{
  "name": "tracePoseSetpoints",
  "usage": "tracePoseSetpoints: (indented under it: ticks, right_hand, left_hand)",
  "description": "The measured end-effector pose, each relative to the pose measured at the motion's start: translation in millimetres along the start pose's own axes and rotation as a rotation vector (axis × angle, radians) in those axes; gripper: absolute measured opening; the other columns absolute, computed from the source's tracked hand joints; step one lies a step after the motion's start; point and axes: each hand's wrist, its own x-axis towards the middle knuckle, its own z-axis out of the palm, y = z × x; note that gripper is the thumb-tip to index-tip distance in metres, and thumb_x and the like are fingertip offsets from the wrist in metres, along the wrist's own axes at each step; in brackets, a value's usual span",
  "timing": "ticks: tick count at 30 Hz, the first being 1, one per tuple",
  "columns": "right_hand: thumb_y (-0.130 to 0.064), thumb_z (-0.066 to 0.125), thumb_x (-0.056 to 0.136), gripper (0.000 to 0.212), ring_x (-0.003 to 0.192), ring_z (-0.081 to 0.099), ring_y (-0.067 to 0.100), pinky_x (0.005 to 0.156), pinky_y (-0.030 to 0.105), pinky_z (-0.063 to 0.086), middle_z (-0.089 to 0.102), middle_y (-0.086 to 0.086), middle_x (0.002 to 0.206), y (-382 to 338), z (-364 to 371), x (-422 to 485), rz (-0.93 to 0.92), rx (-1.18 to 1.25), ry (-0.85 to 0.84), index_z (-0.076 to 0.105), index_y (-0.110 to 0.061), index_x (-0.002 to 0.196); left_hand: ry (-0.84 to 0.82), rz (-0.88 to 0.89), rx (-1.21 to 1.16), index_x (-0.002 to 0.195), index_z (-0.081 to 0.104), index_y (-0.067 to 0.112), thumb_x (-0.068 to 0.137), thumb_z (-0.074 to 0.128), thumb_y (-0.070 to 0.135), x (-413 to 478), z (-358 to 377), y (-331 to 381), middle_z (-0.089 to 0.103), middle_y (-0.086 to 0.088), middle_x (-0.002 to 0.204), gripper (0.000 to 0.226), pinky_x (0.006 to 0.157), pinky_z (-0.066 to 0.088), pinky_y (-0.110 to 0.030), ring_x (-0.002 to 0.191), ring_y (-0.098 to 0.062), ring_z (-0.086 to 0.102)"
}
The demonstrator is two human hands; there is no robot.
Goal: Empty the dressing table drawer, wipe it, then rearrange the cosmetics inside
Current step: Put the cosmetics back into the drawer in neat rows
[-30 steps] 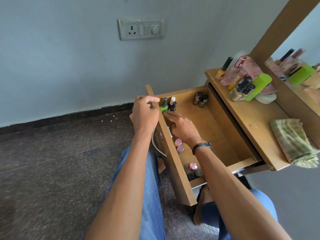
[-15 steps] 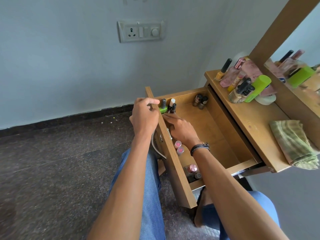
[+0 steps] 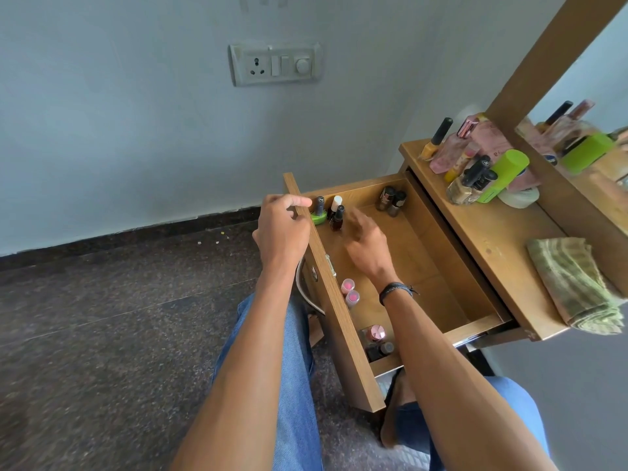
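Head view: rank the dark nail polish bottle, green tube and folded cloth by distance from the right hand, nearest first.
1. Dark nail polish bottle, in the drawer beside the right hand.
2. Green tube, tabletop, far end.
3. Folded cloth, tabletop, near end.

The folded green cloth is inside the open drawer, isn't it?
Not quite. The folded green cloth is not inside the open drawer. It lies on the dressing table top, to the right of the drawer, as the head view shows.
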Motion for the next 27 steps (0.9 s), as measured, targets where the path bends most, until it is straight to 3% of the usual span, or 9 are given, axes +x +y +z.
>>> tracePoseSetpoints:
  ticks: [2, 4, 12, 16, 20, 23, 27]
  right_hand:
    - [0.003, 0.058, 0.086, 0.082, 0.152, 0.028, 0.026, 0.124, 0.045, 0.028, 0.035, 0.007, 0.164, -2.4, 3.6, 0.3, 0.005, -0.025, -0.12, 0.03, -0.02, 0.16]
    - [0.003, 0.056, 0.09, 0.082, 0.157, 0.016, 0.026, 0.126, 0.043, 0.016, 0.024, 0.008, 0.168, -5.7, 5.8, -0.3, 0.0, -0.063, -0.189, 0.023, -0.021, 0.162]
    - [-0.002, 0.05, 0.097, 0.08, 0.158, 0.009, 0.03, 0.127, 0.047, 0.012, 0.009, 0.007, 0.171, 3.1, 8.9, 5.7, 0.005, -0.102, -0.275, 0.015, -0.032, 0.163]
    - [-0.009, 0.054, 0.1, 0.074, 0.155, 0.023, 0.028, 0.125, 0.045, 0.021, 0.025, 0.006, 0.168, 3.3, 10.0, 5.5, -0.024, -0.057, -0.218, 0.02, -0.028, 0.163]
    - [-0.038, 0.066, 0.098, 0.065, 0.135, 0.053, 0.023, 0.113, 0.042, 0.044, 0.056, 0.003, 0.149, 5.6, 13.3, 6.8, -0.061, -0.031, -0.064, 0.041, -0.021, 0.156]
    - [-0.05, 0.07, 0.092, 0.062, 0.125, 0.056, 0.021, 0.105, 0.043, 0.05, 0.063, 0.002, 0.138, 5.5, 13.8, 11.6, -0.101, -0.114, 0.016, 0.054, -0.021, 0.145]
    - [-0.052, 0.068, 0.092, 0.056, 0.124, 0.055, 0.021, 0.101, 0.039, 0.046, 0.064, 0.001, 0.136, 3.9, 13.1, 19.7, -0.123, -0.197, 0.072, 0.061, -0.021, 0.138]
  left_hand:
    - [-0.002, -0.001, 0.0, 0.09, 0.069, 0.038, 0.086, 0.065, 0.005, 0.9, 0.1, -0.4, 0.055, 0.011, 0.11, 0.034, 0.098, 0.048, -0.055, 0.094, -0.006, 0.063]
    - [-0.004, -0.002, 0.0, 0.091, 0.07, 0.037, 0.087, 0.065, 0.005, 1.4, 0.2, -0.9, 0.055, 0.011, 0.11, 0.033, 0.098, 0.048, -0.055, 0.094, -0.006, 0.063]
    - [-0.008, 0.004, -0.004, 0.085, 0.067, 0.043, 0.086, 0.064, 0.006, 1.8, -1.1, -1.5, 0.053, 0.013, 0.108, 0.036, 0.098, 0.048, -0.055, 0.092, -0.001, 0.062]
    - [-0.011, 0.003, -0.005, 0.089, 0.069, 0.039, 0.086, 0.065, 0.006, 1.9, -1.1, -1.6, 0.053, 0.013, 0.108, 0.034, 0.099, 0.047, -0.055, 0.091, -0.002, 0.062]
    - [-0.011, -0.002, -0.009, 0.091, 0.071, 0.037, 0.087, 0.064, 0.006, 2.1, -0.4, -1.3, 0.053, 0.012, 0.107, 0.032, 0.099, 0.047, -0.055, 0.093, -0.006, 0.064]
    - [-0.011, 0.006, -0.008, 0.091, 0.071, 0.037, 0.088, 0.065, 0.007, 2.4, 0.1, -0.7, 0.054, 0.012, 0.108, 0.031, 0.099, 0.047, -0.056, 0.093, -0.005, 0.064]
    - [-0.008, 0.001, -0.006, 0.091, 0.07, 0.038, 0.088, 0.066, 0.007, 3.1, 0.6, -2.0, 0.054, 0.012, 0.107, 0.031, 0.099, 0.048, -0.056, 0.092, -0.005, 0.064]
